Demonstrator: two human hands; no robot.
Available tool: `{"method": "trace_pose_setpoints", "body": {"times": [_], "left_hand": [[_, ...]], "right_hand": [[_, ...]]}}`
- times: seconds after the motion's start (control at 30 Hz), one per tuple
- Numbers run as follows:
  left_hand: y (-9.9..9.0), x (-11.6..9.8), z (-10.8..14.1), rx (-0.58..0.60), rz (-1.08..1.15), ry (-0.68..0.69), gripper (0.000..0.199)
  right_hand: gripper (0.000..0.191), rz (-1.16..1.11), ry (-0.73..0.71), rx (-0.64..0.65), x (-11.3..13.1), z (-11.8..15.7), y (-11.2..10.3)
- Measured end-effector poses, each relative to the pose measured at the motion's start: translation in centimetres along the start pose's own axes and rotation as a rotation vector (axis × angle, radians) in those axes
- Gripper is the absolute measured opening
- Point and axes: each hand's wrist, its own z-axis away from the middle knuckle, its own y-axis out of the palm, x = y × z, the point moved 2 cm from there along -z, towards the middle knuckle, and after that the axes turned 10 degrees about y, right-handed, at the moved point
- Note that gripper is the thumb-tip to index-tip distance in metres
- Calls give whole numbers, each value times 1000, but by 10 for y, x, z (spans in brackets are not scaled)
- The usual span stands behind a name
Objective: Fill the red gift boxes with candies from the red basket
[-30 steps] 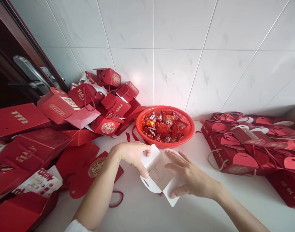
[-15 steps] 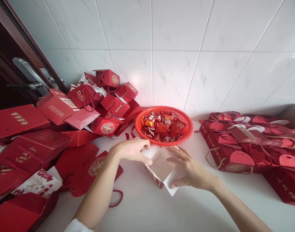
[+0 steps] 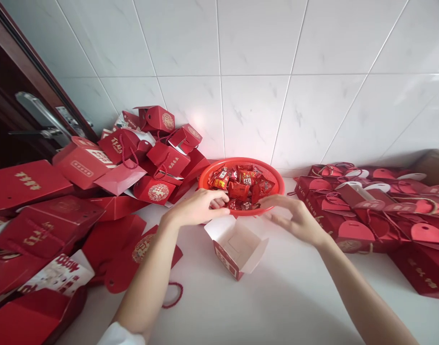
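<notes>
An open-topped red box (image 3: 226,261) with a pale inside and raised flaps stands on the white tabletop in front of me. Just beyond it is a red plastic basket (image 3: 282,184) of red-wrapped candies (image 3: 239,190). My left hand (image 3: 200,207) is over the basket's near left rim, its fingers bent and its thumb apart from them; no candy shows in its grasp. At the near right rim is my right hand (image 3: 294,218), open, with the fingertips reaching in over the edge and the thumb apart. Neither hand touches the box.
Many red gift boxes (image 3: 81,163) are heaped along the left side. Rows of filled-out red boxes with rope handles (image 3: 349,230) stand at the right. A loose red cord loop (image 3: 174,294) lies near my left forearm. Behind is a tiled wall (image 3: 255,105); a door handle (image 3: 43,112) is at upper left.
Both hands have let go of the box and moved forward to the basket's near rim. The box stays on the table with its flaps spread open.
</notes>
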Motion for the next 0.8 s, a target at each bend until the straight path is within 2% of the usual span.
{"method": "trace_pose_setpoints", "body": {"times": [0.1,0.17,0.23,0.3,0.37,0.5,0.67,0.73,0.8], "left_hand": [[2,0,-39,2,-61,57,29],[6,-2,-68,136,-162,62,24],[14,-2,-92,327,-275,-51,19],[22,0,-108,545,-370,-239,12],[30,3,-120,649,-412,-335,12],[44,16,-134,682,-448,-371,21],[57,27,-138,671,-435,-335,11],[59,27,-135,650,-423,-312,24],[60,27,-131,611,-414,-291,52]], "right_hand": [[29,-117,89,-131,-15,-36,-2],[31,-218,118,-179,-27,-61,4],[31,-298,138,-211,-38,-82,14],[31,-340,165,-221,-47,-96,24],[29,-325,194,-191,-54,-102,32],[22,-278,201,-151,-61,-100,35],[20,-271,197,-146,-63,-96,33],[20,-285,204,-130,-62,-97,34],[18,-302,218,-125,-62,-98,34]]}}
